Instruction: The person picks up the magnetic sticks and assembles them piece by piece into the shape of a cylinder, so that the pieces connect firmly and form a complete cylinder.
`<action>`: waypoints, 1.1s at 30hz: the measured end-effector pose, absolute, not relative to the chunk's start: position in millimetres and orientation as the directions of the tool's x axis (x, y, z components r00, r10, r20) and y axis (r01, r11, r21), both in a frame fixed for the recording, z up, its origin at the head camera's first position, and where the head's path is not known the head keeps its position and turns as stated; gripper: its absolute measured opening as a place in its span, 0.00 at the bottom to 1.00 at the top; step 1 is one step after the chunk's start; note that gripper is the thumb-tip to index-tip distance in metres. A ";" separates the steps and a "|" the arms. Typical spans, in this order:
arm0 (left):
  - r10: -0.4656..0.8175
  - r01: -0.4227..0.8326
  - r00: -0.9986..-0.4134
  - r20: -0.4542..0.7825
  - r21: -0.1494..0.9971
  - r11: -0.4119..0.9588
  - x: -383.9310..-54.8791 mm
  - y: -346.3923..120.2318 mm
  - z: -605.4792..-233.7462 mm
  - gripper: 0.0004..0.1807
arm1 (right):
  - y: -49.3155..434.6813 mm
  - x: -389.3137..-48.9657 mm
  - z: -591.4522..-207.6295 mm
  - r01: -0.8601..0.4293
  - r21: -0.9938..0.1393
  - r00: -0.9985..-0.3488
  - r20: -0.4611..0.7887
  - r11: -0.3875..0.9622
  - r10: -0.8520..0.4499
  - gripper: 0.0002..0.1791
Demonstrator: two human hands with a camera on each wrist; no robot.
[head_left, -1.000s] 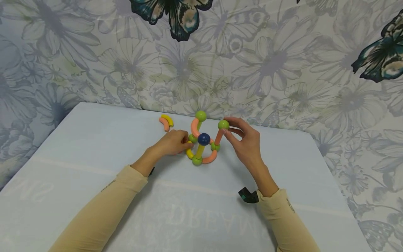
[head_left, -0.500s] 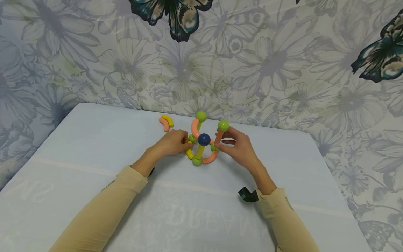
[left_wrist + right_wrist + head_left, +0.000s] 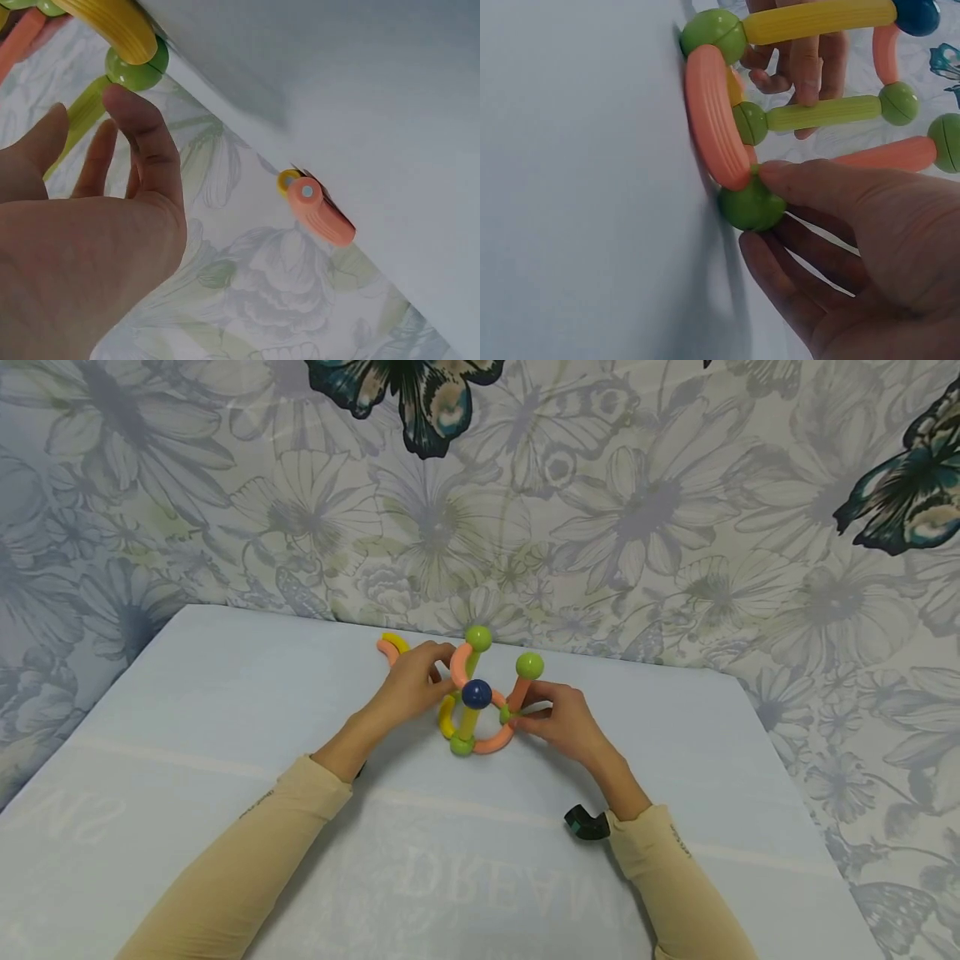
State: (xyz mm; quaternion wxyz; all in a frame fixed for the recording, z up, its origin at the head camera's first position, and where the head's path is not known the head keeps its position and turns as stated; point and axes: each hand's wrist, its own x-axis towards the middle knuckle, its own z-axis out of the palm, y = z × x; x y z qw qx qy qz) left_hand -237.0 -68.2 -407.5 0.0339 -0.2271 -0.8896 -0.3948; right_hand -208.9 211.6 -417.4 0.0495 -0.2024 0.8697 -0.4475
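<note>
Head view, and the right hand (image 3: 558, 718) pinches a green ball (image 3: 751, 206) low on the ball-and-rod frame (image 3: 477, 694), standing on the worktop (image 3: 450, 860) between both hands, the left hand (image 3: 412, 687) at its lime rod (image 3: 825, 112), whether gripping I can't tell.

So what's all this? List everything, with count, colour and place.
Table: one, pale, foreground.
Wall covering: one, grey-white floral, behind the table.
Butterfly images: two large, teal-black, on the wall covering.
Green balls: five, green, three at table level, two higher.
Blue ball: one, dark blue, high at front.
Straight rods: three, yellow, lime and coral, rising from lower balls.
Joined curved rods: four, one yellow, three coral, linking balls.
Loose curved rods: two, yellow and coral, near the table's back edge.
Black devices: two, black, at the wrists.
Sleeves: two, tan, on forearms.
Left hand: one, near the lime rod.
Right hand: one, pinching a low green ball.
</note>
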 end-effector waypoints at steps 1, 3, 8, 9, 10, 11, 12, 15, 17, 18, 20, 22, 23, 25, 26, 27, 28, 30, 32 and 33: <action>0.387 0.436 -0.891 0.239 0.692 0.576 -237.3 -68.7 -407.6 0.18 | 210.9 -208.5 -416.9 -0.312 -0.798 -0.911 0.097 0.516 -0.401 0.10; 0.402 0.438 -0.887 0.229 0.696 0.569 -237.9 -69.5 -408.0 0.19 | 208.8 -207.5 -417.0 -0.326 -0.793 -0.907 0.108 0.515 -0.408 0.09; 0.415 0.416 -0.890 0.188 0.705 0.574 -238.1 -69.7 -406.7 0.21 | 201.0 -204.6 -418.3 -0.355 -0.771 -0.907 0.145 0.529 -0.396 0.10; 0.415 0.413 -0.891 0.184 0.707 0.574 -238.1 -69.5 -406.2 0.21 | 199.6 -203.9 -418.3 -0.356 -0.769 -0.908 0.150 0.531 -0.390 0.10; 0.414 0.409 -0.892 0.180 0.709 0.574 -238.0 -69.2 -405.6 0.21 | 198.5 -203.2 -418.3 -0.354 -0.768 -0.910 0.152 0.534 -0.385 0.11; 0.415 0.408 -0.892 0.179 0.711 0.572 -237.8 -69.0 -405.0 0.21 | 197.6 -202.8 -418.4 -0.354 -0.766 -0.911 0.155 0.536 -0.382 0.11; 0.417 0.411 -0.891 0.180 0.710 0.571 -237.6 -68.8 -404.4 0.20 | 197.0 -202.3 -418.5 -0.351 -0.766 -0.913 0.153 0.538 -0.378 0.11; 0.425 0.418 -0.887 0.182 0.709 0.568 -237.6 -68.3 -403.8 0.15 | 196.6 -202.0 -419.2 -0.335 -0.771 -0.920 0.144 0.541 -0.365 0.11; 0.430 0.427 -0.883 0.190 0.706 0.565 -237.5 -68.1 -403.8 0.13 | 197.1 -202.5 -419.9 -0.323 -0.776 -0.924 0.136 0.542 -0.356 0.11; 0.429 0.428 -0.883 0.192 0.706 0.565 -237.4 -68.0 -403.7 0.11 | 197.3 -202.8 -420.1 -0.316 -0.779 -0.927 0.132 0.542 -0.352 0.10; 0.427 0.431 -0.883 0.197 0.701 0.568 -237.0 -67.8 -403.4 0.10 | 198.0 -203.8 -420.9 -0.312 -0.780 -0.929 0.130 0.542 -0.346 0.09; 0.423 0.433 -0.884 0.201 0.693 0.576 -236.6 -67.8 -403.2 0.10 | 198.5 -205.0 -421.7 -0.312 -0.780 -0.930 0.133 0.542 -0.344 0.08; 0.418 0.429 -0.886 0.198 0.691 0.581 -236.5 -67.6 -403.0 0.10 | 198.5 -205.4 -422.0 -0.314 -0.779 -0.930 0.135 0.543 -0.342 0.08; 0.410 0.420 -0.892 0.192 0.689 0.591 -236.7 -67.6 -403.3 0.10 | 198.3 -206.0 -422.8 -0.323 -0.772 -0.927 0.143 0.547 -0.346 0.07; 0.405 0.414 -0.895 0.188 0.690 0.593 -236.7 -67.5 -403.6 0.10 | 197.9 -206.0 -423.1 -0.328 -0.768 -0.926 0.147 0.549 -0.348 0.07; 0.401 0.409 -0.897 0.186 0.692 0.594 -236.8 -67.4 -404.0 0.10 | 197.6 -206.0 -423.4 -0.335 -0.763 -0.924 0.151 0.552 -0.351 0.07; 0.399 0.408 -0.898 0.187 0.695 0.593 -237.0 -67.4 -404.3 0.10 | 197.0 -205.8 -423.5 -0.341 -0.759 -0.922 0.155 0.555 -0.354 0.08; 0.397 0.410 -0.897 0.194 0.700 0.585 -237.2 -67.7 -405.3 0.10 | 195.7 -205.1 -423.5 -0.355 -0.751 -0.918 0.167 0.557 -0.360 0.08; 0.396 0.413 -0.896 0.201 0.705 0.577 -236.9 -67.7 -405.5 0.11 | 194.1 -204.1 -422.8 -0.363 -0.745 -0.916 0.174 0.559 -0.362 0.09; 0.395 0.414 -0.896 0.205 0.706 0.574 -236.8 -67.9 -405.6 0.11 | 193.5 -203.8 -422.7 -0.366 -0.741 -0.915 0.177 0.562 -0.363 0.09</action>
